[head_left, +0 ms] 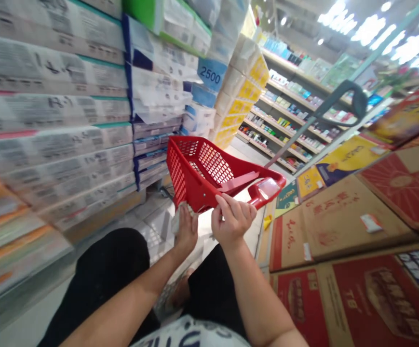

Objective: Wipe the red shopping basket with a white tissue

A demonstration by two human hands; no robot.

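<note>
A red plastic shopping basket (195, 185) with a grid of holes, a long grey handle and a small wheel stands tilted in the middle of the view, with nothing visible inside. My right hand (232, 218) is closed round the basket's near rim. Below the basket's near left corner, my left hand (186, 229) is closed on a pale cloth (176, 220), pressed against the red side wall. Part of the cloth is hidden by my fingers.
Stacked wrapped packs (53, 72) rise on the left. On the right are piled cardboard boxes (357, 217). Shelves of goods (285, 115) stand farther back. My bent knees (113, 255) are low in view, over the tiled floor.
</note>
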